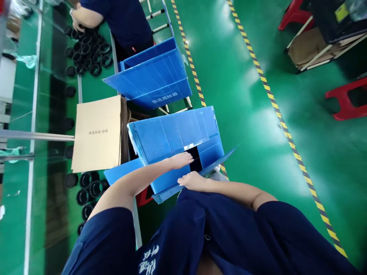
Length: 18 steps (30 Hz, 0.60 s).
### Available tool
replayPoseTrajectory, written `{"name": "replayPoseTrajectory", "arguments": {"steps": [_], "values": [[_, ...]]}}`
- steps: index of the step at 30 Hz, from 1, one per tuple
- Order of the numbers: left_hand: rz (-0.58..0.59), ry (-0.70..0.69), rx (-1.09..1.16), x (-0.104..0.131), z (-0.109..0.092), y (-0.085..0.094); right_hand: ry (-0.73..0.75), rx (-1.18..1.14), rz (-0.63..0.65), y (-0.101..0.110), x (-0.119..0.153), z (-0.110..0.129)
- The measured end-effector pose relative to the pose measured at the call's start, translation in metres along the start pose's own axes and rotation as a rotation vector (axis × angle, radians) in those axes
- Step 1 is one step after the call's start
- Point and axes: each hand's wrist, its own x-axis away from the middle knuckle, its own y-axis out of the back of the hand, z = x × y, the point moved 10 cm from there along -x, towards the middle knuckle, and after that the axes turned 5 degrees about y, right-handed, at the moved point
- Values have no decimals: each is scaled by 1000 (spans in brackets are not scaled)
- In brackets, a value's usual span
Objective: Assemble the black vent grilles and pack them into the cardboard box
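Observation:
A blue corrugated plastic box [174, 131] is in front of me, its flaps partly folded and a dark gap at its middle. My left hand [181, 160] lies on a flap beside that gap, its fingers stretched out. On the near side, my right hand [192, 181] has its fingers wrapped over the edge of the near flap. Another flap sticks out at the left, over the bench edge. The inside of the box shows only as darkness through the gap.
A stack of brown cardboard sheets [97, 133] lies on the bench at left, with black rings [96, 188] near it. Beyond, a second blue box [155, 76] stands beside a person [123, 23]. Red stools [348, 99] and a rack are at right; striped tape crosses the green floor.

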Motion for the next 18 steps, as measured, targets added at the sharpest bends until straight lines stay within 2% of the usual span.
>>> {"name": "replayPoseTrajectory", "arguments": {"steps": [3, 5, 6, 8, 10, 12, 14, 16, 18], "values": [[125, 7, -56, -35, -10, -21, -49, -97, 33, -15, 4, 3], [194, 15, -113, -42, -12, -29, -63, -363, 33, -14, 14, -8], [224, 16, -145, -42, -12, -31, -111, -607, -14, -7, 21, -24], [268, 14, -210, -36, -12, -28, -344, -1181, -227, 9, 39, -83], [288, 16, -274, -26, -13, -18, -658, -1587, -475, 17, 60, -149], [289, 27, -341, -16, -16, -2, -863, -1714, -623, 25, 68, -195], [274, 40, -401, -4, -22, 17, -926, -1762, -685, 38, 59, -217], [257, 56, -443, 14, -27, 36, -931, -1825, -761, 55, 47, -222], [222, 63, -484, 38, -32, 54, -868, -1872, -848, 79, 40, -222]]}}
